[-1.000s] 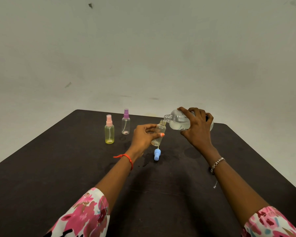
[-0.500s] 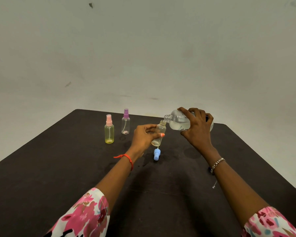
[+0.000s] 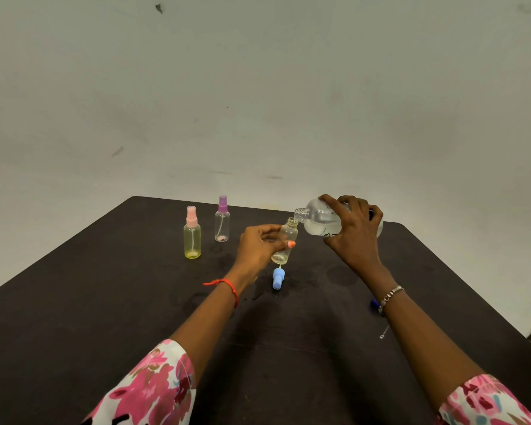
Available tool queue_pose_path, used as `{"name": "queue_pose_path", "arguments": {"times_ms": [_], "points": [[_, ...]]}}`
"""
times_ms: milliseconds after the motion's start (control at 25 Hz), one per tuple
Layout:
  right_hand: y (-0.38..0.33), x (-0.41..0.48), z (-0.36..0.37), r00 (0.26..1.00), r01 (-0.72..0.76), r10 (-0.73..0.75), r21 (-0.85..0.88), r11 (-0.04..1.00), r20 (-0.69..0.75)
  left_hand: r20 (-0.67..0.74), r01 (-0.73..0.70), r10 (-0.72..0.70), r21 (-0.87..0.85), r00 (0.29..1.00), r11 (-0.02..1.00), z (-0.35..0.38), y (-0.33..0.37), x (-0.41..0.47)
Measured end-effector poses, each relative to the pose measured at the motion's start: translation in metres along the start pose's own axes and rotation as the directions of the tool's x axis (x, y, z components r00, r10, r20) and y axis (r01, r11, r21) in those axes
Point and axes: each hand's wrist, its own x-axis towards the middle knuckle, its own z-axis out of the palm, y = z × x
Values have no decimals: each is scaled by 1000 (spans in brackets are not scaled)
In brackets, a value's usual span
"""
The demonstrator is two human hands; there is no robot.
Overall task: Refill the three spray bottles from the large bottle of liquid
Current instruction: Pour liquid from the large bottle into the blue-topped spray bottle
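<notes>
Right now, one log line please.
left hand: holds uncapped bottle | right hand: tips large bottle over its neck | blue cap: lying on table

I am in a plain room indoors. I cannot tell if it is a home or a work room. A pale wall fills the space in front of me, and it has a few small dark marks and scuffs on it. A dark table with round corners stands right up near that wall.
</notes>
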Motion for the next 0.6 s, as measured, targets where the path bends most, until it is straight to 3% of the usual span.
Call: {"name": "queue_pose_path", "arguments": {"times_ms": [600], "points": [[6, 2, -7, 1000, -3, 2, -19, 1000, -19, 2, -17, 17, 4, 1000, 1000, 7, 5, 0]]}}
